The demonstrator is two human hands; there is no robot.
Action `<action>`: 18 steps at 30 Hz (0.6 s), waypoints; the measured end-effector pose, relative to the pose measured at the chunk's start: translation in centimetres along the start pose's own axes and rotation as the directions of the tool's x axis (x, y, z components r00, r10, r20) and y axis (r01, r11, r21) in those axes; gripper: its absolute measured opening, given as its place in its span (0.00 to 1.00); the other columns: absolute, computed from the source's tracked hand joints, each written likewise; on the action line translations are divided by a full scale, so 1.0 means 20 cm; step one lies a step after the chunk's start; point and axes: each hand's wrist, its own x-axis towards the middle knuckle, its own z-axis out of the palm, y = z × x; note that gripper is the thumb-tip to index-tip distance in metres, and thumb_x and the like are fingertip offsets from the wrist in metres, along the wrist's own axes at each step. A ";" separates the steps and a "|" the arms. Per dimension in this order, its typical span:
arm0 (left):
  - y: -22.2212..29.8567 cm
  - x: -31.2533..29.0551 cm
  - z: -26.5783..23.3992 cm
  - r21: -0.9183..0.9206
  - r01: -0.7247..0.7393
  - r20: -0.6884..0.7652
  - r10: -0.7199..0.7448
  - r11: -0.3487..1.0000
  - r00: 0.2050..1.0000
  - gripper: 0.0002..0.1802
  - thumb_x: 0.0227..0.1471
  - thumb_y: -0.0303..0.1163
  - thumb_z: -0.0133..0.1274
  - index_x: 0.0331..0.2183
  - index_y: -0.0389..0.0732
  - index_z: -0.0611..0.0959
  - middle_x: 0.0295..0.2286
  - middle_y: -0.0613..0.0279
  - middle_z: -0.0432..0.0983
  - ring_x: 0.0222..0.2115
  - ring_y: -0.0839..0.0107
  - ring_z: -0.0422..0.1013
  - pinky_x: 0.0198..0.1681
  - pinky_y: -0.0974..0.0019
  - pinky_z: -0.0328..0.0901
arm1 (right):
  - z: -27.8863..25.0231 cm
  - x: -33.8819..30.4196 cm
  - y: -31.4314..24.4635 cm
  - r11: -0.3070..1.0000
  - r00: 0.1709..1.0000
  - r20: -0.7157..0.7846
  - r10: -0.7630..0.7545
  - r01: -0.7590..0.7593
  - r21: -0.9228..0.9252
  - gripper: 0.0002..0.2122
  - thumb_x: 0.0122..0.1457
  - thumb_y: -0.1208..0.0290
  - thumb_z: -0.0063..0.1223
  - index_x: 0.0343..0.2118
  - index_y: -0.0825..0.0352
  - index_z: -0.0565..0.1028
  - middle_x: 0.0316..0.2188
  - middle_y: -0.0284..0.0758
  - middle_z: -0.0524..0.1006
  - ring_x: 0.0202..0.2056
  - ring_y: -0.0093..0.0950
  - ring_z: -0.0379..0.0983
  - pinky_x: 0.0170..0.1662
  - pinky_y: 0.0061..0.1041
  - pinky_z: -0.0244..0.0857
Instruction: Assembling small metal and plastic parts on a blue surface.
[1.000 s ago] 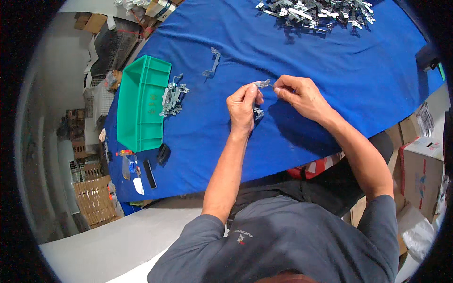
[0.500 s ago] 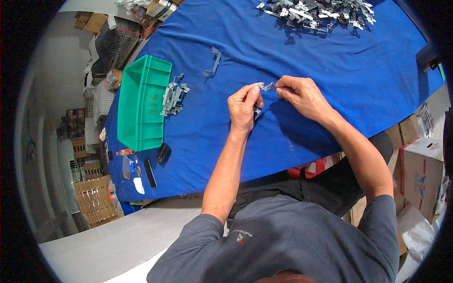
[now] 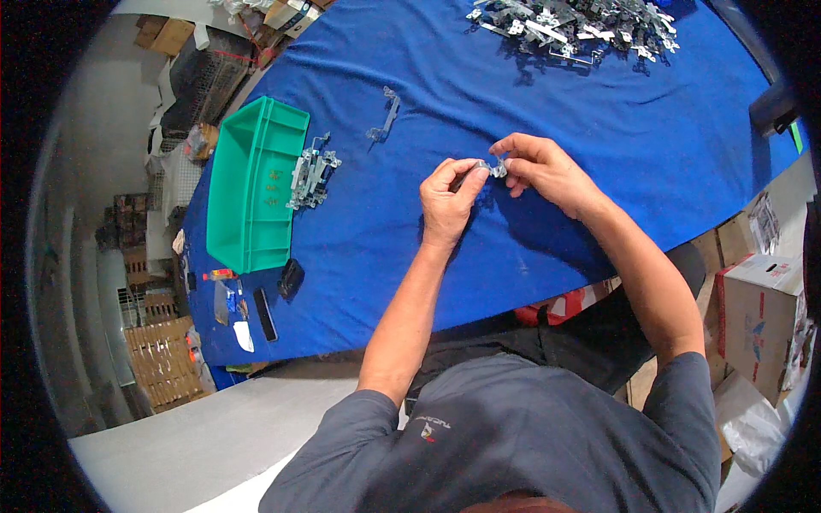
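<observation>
Left hand pinches a bracket above the blue cloth; right hand is at its free end, closure indeterminable. This piece appears unfinished. A cluster lies beside the bin, a heap beyond; which is finished cannot be told.

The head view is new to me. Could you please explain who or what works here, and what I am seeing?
There is no machine: a person works bare-handed. The view comes from a wide fisheye camera worn on the head, looking down, so straight edges bend and the corners are dark. The left hand holds a small metal part; the right hand has its fingers close to the part's other end, but I cannot tell whether they grip it. On the blue cloth lie a big metal pile at the far side, one single bracket, and a smaller cluster beside the green bin.
</observation>
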 end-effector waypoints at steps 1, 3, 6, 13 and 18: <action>0.00 0.00 0.00 -0.002 0.000 -0.002 0.000 1.000 1.000 0.07 0.53 0.26 0.62 0.36 0.35 0.86 0.24 0.72 0.74 0.19 0.85 0.64 0.21 0.78 0.57 | -0.01 0.00 -0.02 0.995 0.999 0.035 0.020 -0.023 0.100 0.10 0.63 0.72 0.48 0.44 0.71 0.75 0.28 0.31 0.76 0.29 0.20 0.73 0.34 0.23 0.73; -0.01 0.00 -0.01 0.021 -0.001 0.008 0.000 1.000 1.000 0.07 0.53 0.27 0.62 0.35 0.36 0.86 0.24 0.72 0.75 0.19 0.86 0.64 0.21 0.78 0.57 | -0.02 0.01 -0.03 0.991 0.997 0.056 0.047 -0.054 0.122 0.11 0.64 0.71 0.48 0.44 0.71 0.75 0.28 0.28 0.75 0.30 0.19 0.72 0.35 0.22 0.73; 0.01 0.00 -0.01 0.041 -0.029 0.034 0.027 0.999 0.999 0.07 0.52 0.26 0.63 0.36 0.36 0.86 0.24 0.71 0.75 0.19 0.85 0.64 0.21 0.78 0.58 | -0.03 0.03 0.01 1.000 0.998 0.068 -0.001 0.003 -0.022 0.10 0.65 0.69 0.48 0.42 0.69 0.76 0.29 0.29 0.75 0.29 0.18 0.71 0.32 0.21 0.71; 0.01 0.00 -0.02 0.095 -0.038 0.068 0.032 0.995 0.997 0.07 0.51 0.25 0.63 0.34 0.34 0.86 0.25 0.70 0.75 0.23 0.83 0.68 0.26 0.77 0.61 | -0.02 0.03 -0.02 0.979 0.957 -0.212 -0.198 0.181 -0.099 0.09 0.64 0.68 0.50 0.35 0.70 0.75 0.25 0.28 0.75 0.25 0.18 0.69 0.28 0.22 0.65; -0.01 -0.01 -0.01 -0.109 0.048 -0.103 -0.060 0.993 0.993 0.07 0.52 0.26 0.62 0.36 0.34 0.85 0.22 0.69 0.76 0.18 0.84 0.65 0.20 0.78 0.58 | -0.02 -0.02 -0.05 0.969 0.999 0.004 0.040 -0.037 -0.246 0.08 0.61 0.70 0.51 0.34 0.70 0.76 0.24 0.31 0.77 0.24 0.19 0.70 0.27 0.23 0.66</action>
